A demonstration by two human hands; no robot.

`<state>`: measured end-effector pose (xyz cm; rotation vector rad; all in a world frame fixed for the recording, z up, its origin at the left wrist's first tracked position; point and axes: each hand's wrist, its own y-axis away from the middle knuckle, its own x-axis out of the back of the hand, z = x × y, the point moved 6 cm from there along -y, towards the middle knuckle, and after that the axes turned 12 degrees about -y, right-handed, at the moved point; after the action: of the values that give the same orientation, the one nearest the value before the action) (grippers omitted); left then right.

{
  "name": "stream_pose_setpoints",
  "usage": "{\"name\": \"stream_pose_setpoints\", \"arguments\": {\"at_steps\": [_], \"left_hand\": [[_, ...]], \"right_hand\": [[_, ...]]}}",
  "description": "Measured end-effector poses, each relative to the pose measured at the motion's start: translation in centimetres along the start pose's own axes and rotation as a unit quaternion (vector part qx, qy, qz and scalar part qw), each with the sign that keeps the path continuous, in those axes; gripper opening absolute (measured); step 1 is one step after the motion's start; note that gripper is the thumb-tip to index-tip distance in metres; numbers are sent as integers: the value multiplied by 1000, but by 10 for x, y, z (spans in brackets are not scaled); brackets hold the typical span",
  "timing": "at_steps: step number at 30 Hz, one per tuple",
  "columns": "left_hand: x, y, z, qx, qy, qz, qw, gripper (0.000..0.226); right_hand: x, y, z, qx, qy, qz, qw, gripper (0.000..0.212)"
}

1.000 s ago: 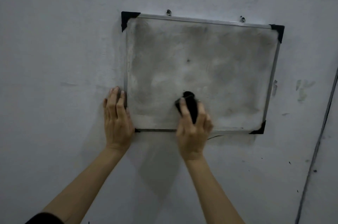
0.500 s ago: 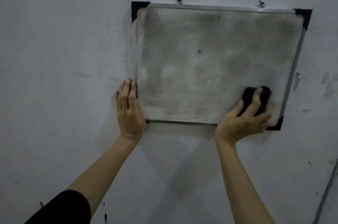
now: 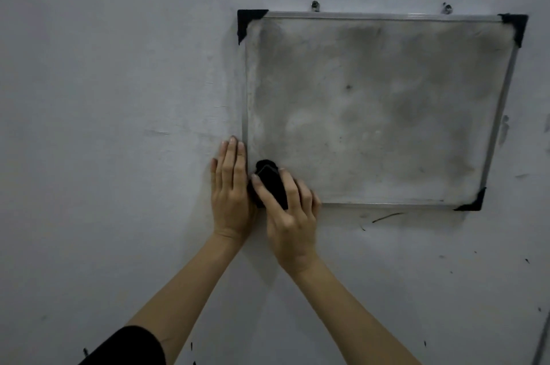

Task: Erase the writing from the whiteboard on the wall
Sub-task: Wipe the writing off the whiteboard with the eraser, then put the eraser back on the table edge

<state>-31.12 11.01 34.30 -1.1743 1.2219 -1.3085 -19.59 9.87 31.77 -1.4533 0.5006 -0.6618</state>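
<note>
A small whiteboard [image 3: 378, 108] with a metal frame and black corner caps hangs on the wall, tilted slightly. Its surface is smeared grey all over, with one small dark dot near the middle and no readable writing. My right hand [image 3: 290, 213] is shut on a black eraser [image 3: 269, 180] and presses it against the board's lower left corner. My left hand [image 3: 230, 189] lies flat on the wall, fingers together, touching the board's left edge just beside the eraser.
Two screws or hooks [image 3: 315, 5] hold the board from above. The pale wall [image 3: 119, 96] has dark marker flecks and a short stroke [image 3: 387, 217] below the board. A vertical line or pipe [image 3: 541, 344] runs at the far right bottom.
My right hand has swept the eraser from the board's lower right corner across to its lower left corner. The left hand stays at the left edge. The view has shifted left.
</note>
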Motion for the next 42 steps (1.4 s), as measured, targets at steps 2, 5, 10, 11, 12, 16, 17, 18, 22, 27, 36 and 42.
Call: {"name": "stream_pose_setpoints", "arguments": {"at_steps": [2, 5, 10, 11, 12, 16, 17, 18, 22, 27, 36, 42], "left_hand": [[3, 0, 0, -6, 5, -3, 1000, 42], [6, 2, -3, -15, 18, -11, 1000, 43], [7, 3, -9, -48, 20, -6, 999, 44], [7, 3, -10, -51, 21, -7, 998, 45], [7, 3, -9, -53, 24, -11, 998, 45], [9, 4, -8, -40, 36, -37, 998, 42], [10, 4, -8, -36, 40, -46, 998, 44], [12, 5, -7, -32, 44, -56, 997, 46], [17, 6, -1, -6, 52, -93, 994, 50], [30, 9, 14, 60, 88, -80, 991, 60], [44, 52, 141, 24, 264, -108, 958, 51], [26, 133, 214, 37, 314, -231, 920, 40]], "right_hand": [[7, -1, 6, 57, 9, -34, 998, 43], [18, -4, 16, 83, 24, -44, 995, 47], [10, -27, 6, -22, 36, 47, 998, 44], [7, -30, 4, -38, 37, 58, 997, 44], [4, -30, 3, -46, 37, 62, 996, 45], [4, -9, -3, 11, 45, 12, 999, 42], [6, -1, -4, 27, 47, -8, 998, 43], [8, 5, -4, 39, 48, -27, 998, 45], [19, 7, -1, 51, 42, -86, 994, 53], [47, 4, 21, -51, 43, -76, 995, 55], [124, 36, 78, -200, 67, 14, 978, 56], [170, 118, 114, -277, 112, -35, 954, 57]]}}
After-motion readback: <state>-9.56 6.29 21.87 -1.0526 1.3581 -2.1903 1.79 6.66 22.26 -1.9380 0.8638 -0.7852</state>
